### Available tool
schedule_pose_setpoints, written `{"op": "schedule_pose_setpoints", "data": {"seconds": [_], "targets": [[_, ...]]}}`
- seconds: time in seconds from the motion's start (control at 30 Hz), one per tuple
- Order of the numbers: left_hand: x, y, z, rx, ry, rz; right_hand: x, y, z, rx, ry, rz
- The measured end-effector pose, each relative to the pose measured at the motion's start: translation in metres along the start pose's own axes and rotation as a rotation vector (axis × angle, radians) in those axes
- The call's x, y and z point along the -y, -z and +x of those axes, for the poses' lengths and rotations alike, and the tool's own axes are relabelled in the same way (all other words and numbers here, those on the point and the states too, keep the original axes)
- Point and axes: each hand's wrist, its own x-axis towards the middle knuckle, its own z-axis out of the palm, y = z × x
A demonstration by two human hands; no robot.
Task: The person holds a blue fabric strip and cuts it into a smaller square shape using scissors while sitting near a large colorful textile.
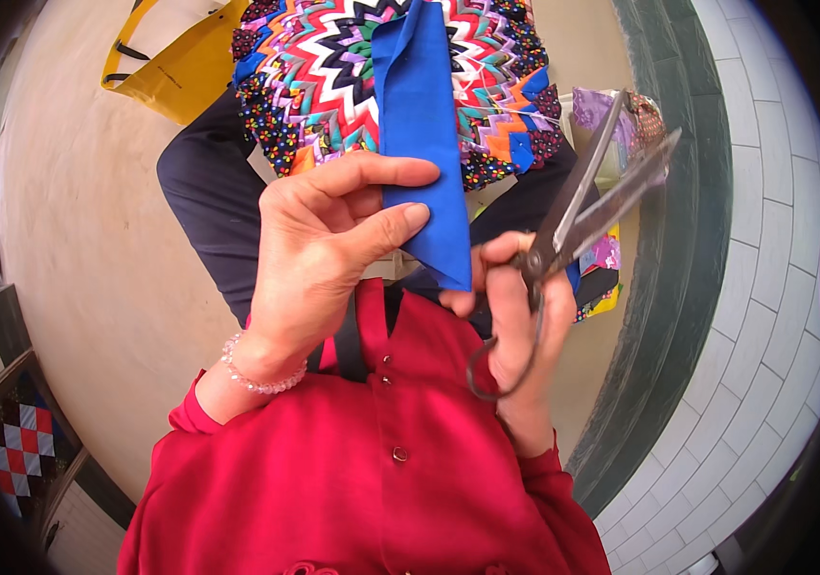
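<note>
A folded strip of blue cloth (421, 108) is pinched between the thumb and fingers of my left hand (316, 237). Its far end lies over a round patchwork piece (316, 79) of many-coloured zigzag rings, spread across my lap. My right hand (536, 323) has its fingers through the handle loops of a pair of dark metal scissors (582, 194). The blades are spread and point away to the right, apart from the cloth. Fingertips of my right hand are close to the strip's pointed near corner; whether they touch it I cannot tell. White thread (503, 108) trails over the patchwork.
A yellow bag (180, 79) with dark handles lies at the far left. To the right, a container (615, 162) holds fabric scraps, and more scraps (600, 273) lie nearer. Beyond are a dark green stone border (683, 201) and pale tiles (769, 237). A checked cloth (22, 449) is at lower left.
</note>
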Motion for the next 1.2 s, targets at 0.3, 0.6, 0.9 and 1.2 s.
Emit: {"op": "schedule_pose_setpoints", "data": {"seconds": [0.3,0.6,0.9,1.2], "targets": [[-0.006,-0.014,0.004,0.046,0.05,-0.156,0.018,0.081,-0.059,0.608,-0.409,0.027],[-0.006,-0.02,0.003,0.044,0.011,-0.138,0.016,0.081,-0.063,0.577,-0.497,-0.029],[-0.001,-0.026,0.001,0.031,-0.092,-0.135,0.012,0.075,-0.061,0.561,-0.412,-0.012],[-0.004,-0.026,0.0,0.064,-0.085,-0.102,0.01,0.073,-0.059,0.559,-0.372,0.02]]}}
